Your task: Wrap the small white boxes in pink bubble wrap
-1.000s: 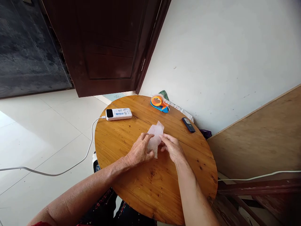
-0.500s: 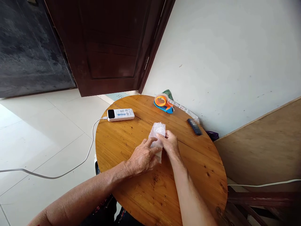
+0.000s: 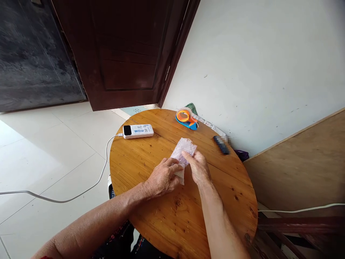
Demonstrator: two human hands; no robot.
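A translucent, pinkish piece of bubble wrap (image 3: 183, 146) is between my two hands, over the middle of the round wooden table (image 3: 140, 163). My right hand (image 3: 198, 165) pinches its right edge, thumb on top and fingers underneath. My left hand (image 3: 165, 176) lies against the lower left side, its curled fingers pressing on the wrap. A lower flap of the wrap hangs out below the left fingers. Whether anything is inside the wrap cannot be made out.
A white power bank (image 3: 138, 131) with a plugged-in cable (image 3: 99, 176) lies at the table's left. An orange and blue tape dispenser (image 3: 186, 118) stands at the back. A dark, partly blurred object (image 3: 221, 145) lies at the right edge, near the wall (image 3: 256, 72).
My right hand has moved slightly right, drawing the bubble wrap's upper part to the right so that it looks wider. The left hand stays nearly in place.
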